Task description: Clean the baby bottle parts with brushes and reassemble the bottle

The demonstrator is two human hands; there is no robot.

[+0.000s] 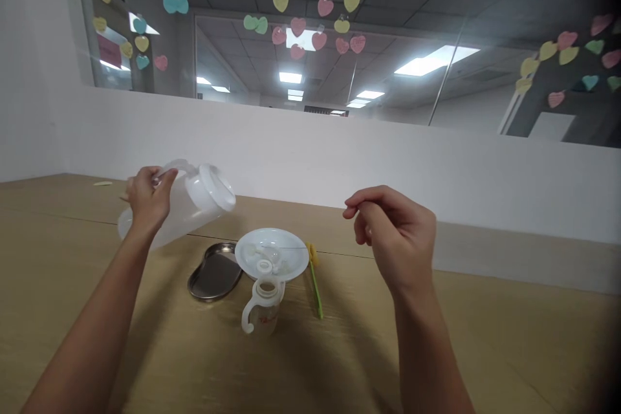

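My left hand [149, 197] is wrapped round the handle of a translucent white plastic pitcher [179, 210]. The pitcher is tipped over on its side above the table, its white lidded end pointing right toward a white bowl [246, 264]. Inside the bowl lie clear and whitish pieces, too small to name. In front of the bowl stands a baby bottle [266, 312] with white handles and an uncovered mouth. My right hand [395, 233] is raised to the right of these things, thumb and forefinger pinched together, with nothing visible in them.
A kidney-shaped metal tray [216, 272] lies left of the bowl. On its right rests a brush with a green handle [317, 294] and yellow head [312, 252]. Behind the tan table [485, 343] is a white wall [310, 155] below glass with heart-shaped notes.
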